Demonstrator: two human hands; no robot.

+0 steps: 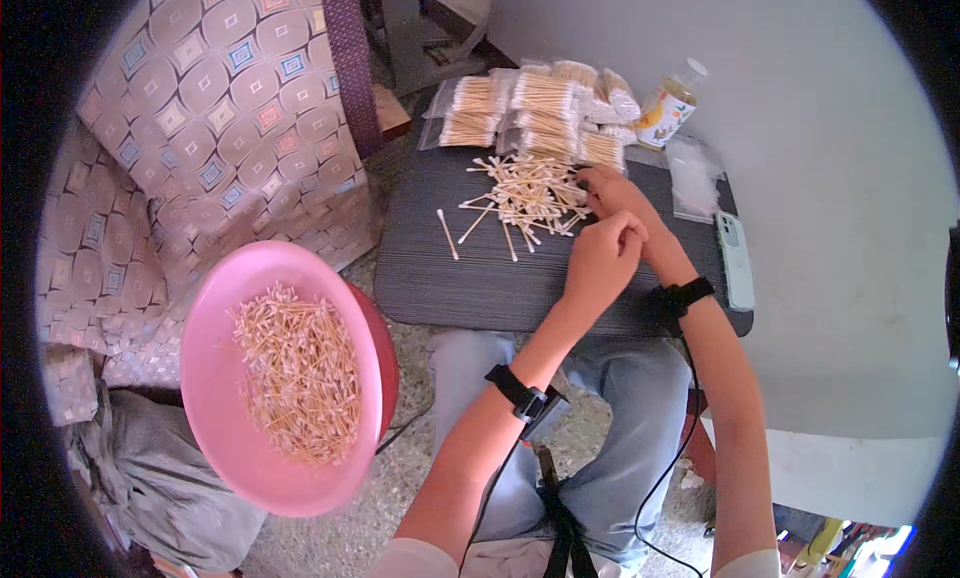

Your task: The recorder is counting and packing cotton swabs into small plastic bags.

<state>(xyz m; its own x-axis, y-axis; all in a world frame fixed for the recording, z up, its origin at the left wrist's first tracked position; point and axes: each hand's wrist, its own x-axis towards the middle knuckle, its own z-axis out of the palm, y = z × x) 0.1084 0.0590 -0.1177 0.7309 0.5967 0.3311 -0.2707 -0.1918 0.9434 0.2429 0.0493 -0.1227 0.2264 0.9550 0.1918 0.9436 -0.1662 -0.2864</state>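
Note:
A loose pile of cotton swabs [535,193] lies on the dark grey tabletop [420,278], with a few single swabs strayed toward its left and near side. At the pile's right edge is my right hand [622,200], its fingers curled down among the swabs. What they grip, if anything, is hidden. My left hand [602,260] is held just nearer to me, close beside the right wrist, with fingers and thumb pressed together. I cannot make out anything between them. Behind the pile, clear plastic bags of swabs [545,108] are stacked in rows.
A pink tub [215,378] holding many loose swabs stands tilted left of the table. At the table's right are a bottle of yellowish liquid [667,108], empty clear bags [692,173] and a pale phone [735,261]. A grey wall borders the right side; a patterned sofa [240,88] is at left.

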